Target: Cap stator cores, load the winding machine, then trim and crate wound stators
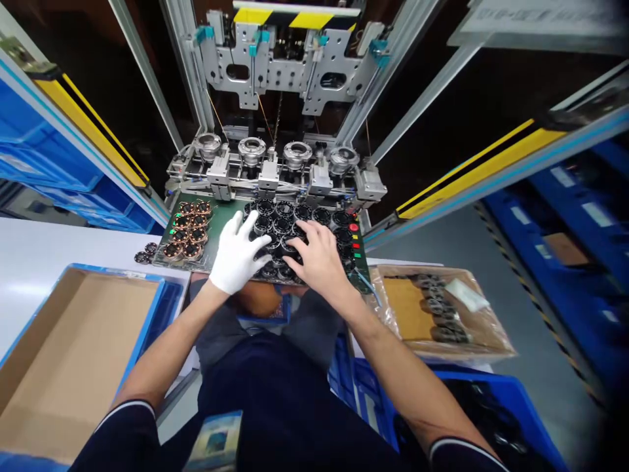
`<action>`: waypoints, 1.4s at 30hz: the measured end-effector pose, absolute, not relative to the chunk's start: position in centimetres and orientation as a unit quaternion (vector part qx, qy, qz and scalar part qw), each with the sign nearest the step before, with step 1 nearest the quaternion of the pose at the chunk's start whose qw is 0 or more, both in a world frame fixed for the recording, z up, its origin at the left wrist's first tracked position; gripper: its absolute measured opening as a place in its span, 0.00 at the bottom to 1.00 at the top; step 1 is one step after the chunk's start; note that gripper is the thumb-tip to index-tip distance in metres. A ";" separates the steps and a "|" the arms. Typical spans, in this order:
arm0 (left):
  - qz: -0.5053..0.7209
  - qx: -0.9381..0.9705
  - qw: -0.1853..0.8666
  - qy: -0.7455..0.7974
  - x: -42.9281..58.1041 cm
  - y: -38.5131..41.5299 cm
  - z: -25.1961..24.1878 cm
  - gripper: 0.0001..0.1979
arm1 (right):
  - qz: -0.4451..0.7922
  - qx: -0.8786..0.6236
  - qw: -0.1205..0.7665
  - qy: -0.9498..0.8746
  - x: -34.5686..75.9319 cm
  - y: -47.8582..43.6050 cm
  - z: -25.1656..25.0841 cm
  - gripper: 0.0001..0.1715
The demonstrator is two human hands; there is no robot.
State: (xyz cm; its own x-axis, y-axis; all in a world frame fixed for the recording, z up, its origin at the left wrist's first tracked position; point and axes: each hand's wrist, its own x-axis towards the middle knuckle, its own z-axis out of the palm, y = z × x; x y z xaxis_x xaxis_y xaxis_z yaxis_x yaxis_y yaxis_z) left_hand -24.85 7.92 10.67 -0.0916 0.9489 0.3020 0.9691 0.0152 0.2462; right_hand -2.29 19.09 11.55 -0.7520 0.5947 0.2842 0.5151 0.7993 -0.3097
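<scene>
My left hand (pixel 238 252), in a white glove, rests fingers down on a cluster of black ring-shaped parts (pixel 295 213) lying on a green mat (pixel 223 211) in front of a machine. My bare right hand (pixel 318 254) lies beside it on the same black parts, fingers curled over them. Whether either hand grips a part is hidden. Left of the hands, several copper-wound coils (pixel 189 229) sit in rows on the mat. A few loose coils (pixel 146 252) lie off its left edge.
The machine holds a row of round metal fixtures (pixel 274 152) behind the mat, with red and green buttons (pixel 354 237) at right. An open cardboard-lined blue bin (pixel 73 354) stands at left. A box with dark parts in plastic (pixel 442 314) sits at right. Blue crates (pixel 491 406) are below.
</scene>
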 end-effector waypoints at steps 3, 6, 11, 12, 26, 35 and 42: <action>-0.186 -0.687 0.009 -0.703 -24.3 9.8 10.5 0.11 | 0.099 -0.288 0.189 -0.933 -2.6 19.2 11.0 0.04; -0.202 -0.681 -0.001 -0.703 -24.2 8.7 10.7 0.08 | 0.106 -0.286 0.209 -0.929 -1.5 19.1 12.0 0.05; -0.392 -0.543 -0.047 -0.741 -27.0 7.2 15.4 0.24 | 0.175 -0.295 0.278 -0.897 -1.2 21.8 17.2 0.19; -0.411 -0.528 -0.040 -0.742 -28.4 7.9 16.9 0.32 | 0.195 -0.296 0.298 -0.886 -2.0 23.1 18.3 0.26; -0.278 -0.515 -0.030 -0.810 -44.6 25.2 16.9 0.38 | 0.230 -0.325 0.248 -0.883 -18.7 39.9 16.3 0.33; -0.401 -0.542 -0.057 -0.736 -45.3 24.1 16.0 0.38 | 0.245 -0.307 0.286 -0.874 -17.9 40.8 16.3 0.39; -0.468 -0.564 -0.117 -0.671 -47.2 23.9 17.0 0.28 | 0.255 -0.269 0.293 -0.881 -16.3 41.0 17.3 0.38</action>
State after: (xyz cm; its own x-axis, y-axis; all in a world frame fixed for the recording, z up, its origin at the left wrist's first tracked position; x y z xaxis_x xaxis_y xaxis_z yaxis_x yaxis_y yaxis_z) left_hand -47.22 23.87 16.98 -0.3371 0.8657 0.3700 0.6465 -0.0728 0.7594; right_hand -16.27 41.00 17.33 -0.6834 0.6242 0.3785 0.3249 0.7244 -0.6080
